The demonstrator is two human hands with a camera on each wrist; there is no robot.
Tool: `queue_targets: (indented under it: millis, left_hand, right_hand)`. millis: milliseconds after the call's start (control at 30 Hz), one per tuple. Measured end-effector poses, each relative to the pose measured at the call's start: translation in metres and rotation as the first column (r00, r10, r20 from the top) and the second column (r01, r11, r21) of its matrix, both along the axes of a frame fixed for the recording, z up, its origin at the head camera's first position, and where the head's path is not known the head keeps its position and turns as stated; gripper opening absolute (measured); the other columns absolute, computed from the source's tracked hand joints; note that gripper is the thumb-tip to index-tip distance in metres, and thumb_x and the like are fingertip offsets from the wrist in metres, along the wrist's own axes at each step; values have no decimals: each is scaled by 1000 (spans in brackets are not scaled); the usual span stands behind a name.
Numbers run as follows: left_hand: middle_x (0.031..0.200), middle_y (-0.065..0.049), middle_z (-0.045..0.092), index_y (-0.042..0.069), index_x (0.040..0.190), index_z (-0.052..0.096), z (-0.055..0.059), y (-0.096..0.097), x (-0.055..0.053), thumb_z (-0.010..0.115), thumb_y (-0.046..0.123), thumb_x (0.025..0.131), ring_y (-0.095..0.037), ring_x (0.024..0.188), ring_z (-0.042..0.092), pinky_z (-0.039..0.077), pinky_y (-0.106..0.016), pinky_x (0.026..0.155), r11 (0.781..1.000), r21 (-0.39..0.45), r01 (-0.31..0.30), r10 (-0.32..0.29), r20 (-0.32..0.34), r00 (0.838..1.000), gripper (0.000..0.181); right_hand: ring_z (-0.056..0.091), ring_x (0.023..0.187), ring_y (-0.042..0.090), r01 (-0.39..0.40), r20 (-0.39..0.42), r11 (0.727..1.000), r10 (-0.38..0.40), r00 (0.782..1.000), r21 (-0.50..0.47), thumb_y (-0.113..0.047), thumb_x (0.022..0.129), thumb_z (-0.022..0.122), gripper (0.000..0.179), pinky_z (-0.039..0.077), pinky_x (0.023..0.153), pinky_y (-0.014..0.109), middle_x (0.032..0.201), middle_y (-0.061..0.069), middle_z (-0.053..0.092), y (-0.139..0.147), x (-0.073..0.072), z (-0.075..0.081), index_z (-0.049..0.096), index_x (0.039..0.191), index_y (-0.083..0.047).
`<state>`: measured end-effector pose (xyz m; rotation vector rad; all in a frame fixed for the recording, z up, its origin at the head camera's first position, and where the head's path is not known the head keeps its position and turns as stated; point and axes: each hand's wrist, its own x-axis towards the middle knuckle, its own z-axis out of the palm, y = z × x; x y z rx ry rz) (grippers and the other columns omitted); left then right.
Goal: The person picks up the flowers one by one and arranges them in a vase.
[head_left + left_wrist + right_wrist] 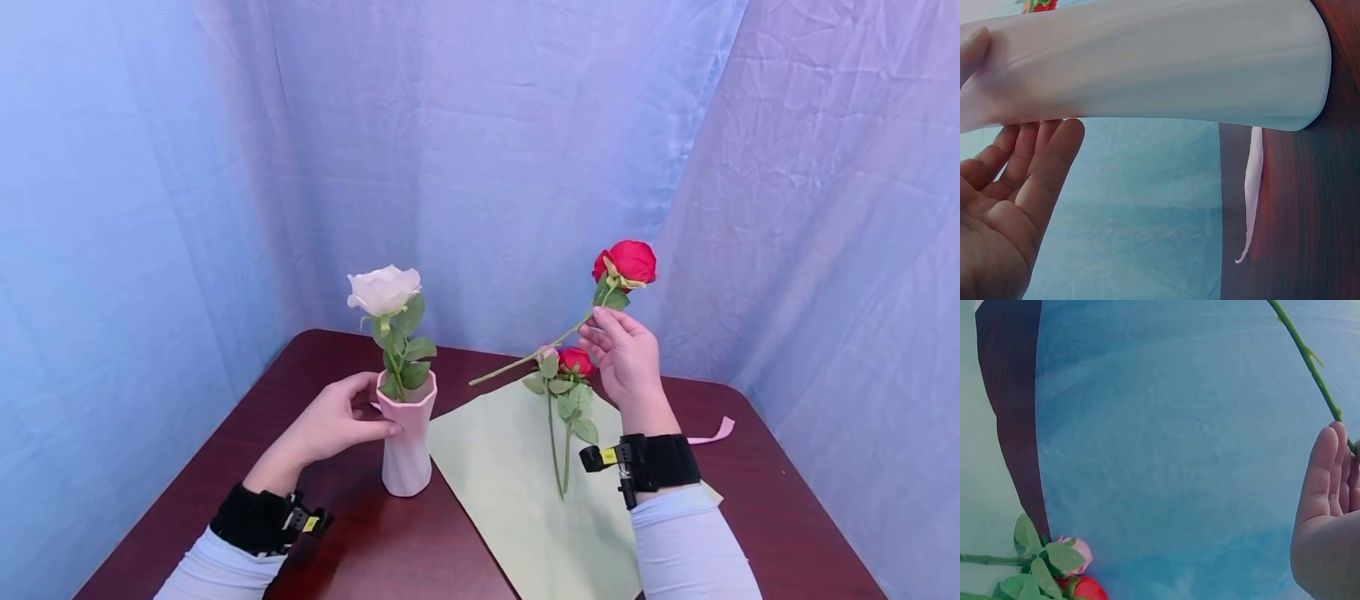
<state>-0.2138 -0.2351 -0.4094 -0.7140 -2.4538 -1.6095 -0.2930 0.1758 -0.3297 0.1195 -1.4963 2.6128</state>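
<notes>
A pink-to-white vase (407, 442) stands upright on the table, a white rose (384, 290) with green leaves in it. My left hand (337, 421) holds the vase near its rim, thumb on the near side and fingers round the other side. In the left wrist view the pale vase (1166, 69) spans the frame, and the left fingertips (1066, 134) meet its wall. Raised over the back of the table, my right hand (628, 354) pinches the stem of a red rose (626, 263) just below its leaves. The bare stem end slants down left toward the vase.
On a pale green sheet (495, 467) right of the vase lie a second red rose (577, 362) and a small pink rose (548, 353), stems toward the front. A pink ribbon (712, 433) pokes out at the right. Blue curtains (465, 167) hang behind the dark table.
</notes>
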Motion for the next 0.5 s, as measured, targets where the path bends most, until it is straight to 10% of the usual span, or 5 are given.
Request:
queue_targets:
  millis: [500]
  left_hand:
    - [111,-6,68,4,128,62,0,1,-1,92,18,76,-24,95,68,59,-32,80,1000,-12,5,-5,-5,1000,62]
  right_hand:
    - [73,76,20,-17,-53,1000,18,998,2,-14,93,77,19,61,72,31,87,8,71,-24,3,11,70,106,-2]
